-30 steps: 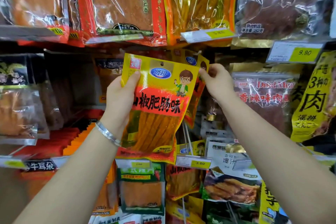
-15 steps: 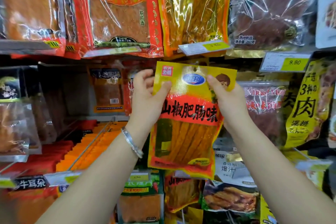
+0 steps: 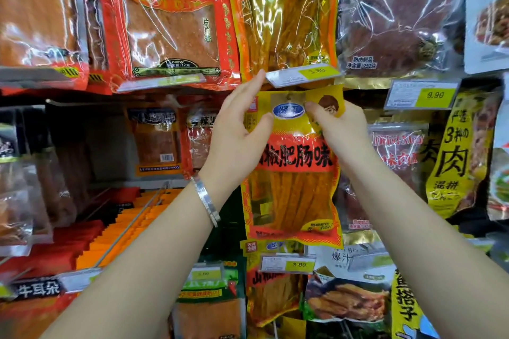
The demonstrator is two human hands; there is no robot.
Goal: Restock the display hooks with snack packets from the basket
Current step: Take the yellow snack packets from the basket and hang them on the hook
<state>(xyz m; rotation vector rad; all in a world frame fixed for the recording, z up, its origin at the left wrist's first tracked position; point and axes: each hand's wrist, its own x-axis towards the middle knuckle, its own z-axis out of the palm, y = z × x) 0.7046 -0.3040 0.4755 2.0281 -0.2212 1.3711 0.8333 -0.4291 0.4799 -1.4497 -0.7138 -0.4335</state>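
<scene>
Evidently the step in hand is getting the packet [image 3: 292,173] onto its hook, and the packet hangs upright in the middle of the frame, its top just under a yellow price tag [image 3: 303,74]. The right hand [image 3: 338,129] pinches the upper right corner, thumb on the front beside the blue oval logo. The left hand [image 3: 237,140] lies against the upper left edge with its thumb across the front; its fingers [image 3: 249,89] are straight and pressed together, their tips reaching up to the tag. I cannot see the hook itself. To do this well, I would keep the top strip taut between both hands so the punched hole at top centre stays flat. Then line that hole up with the hook's tip, slide the packet straight back, and lift the tag clear if it blocks the way. The packet is a glossy pouch, yellow at the top, with a red band of black characters. Below that, a clear window shows long orange-brown sticks. It looks light and floppy, likely to buckle if held by one corner.
</scene>
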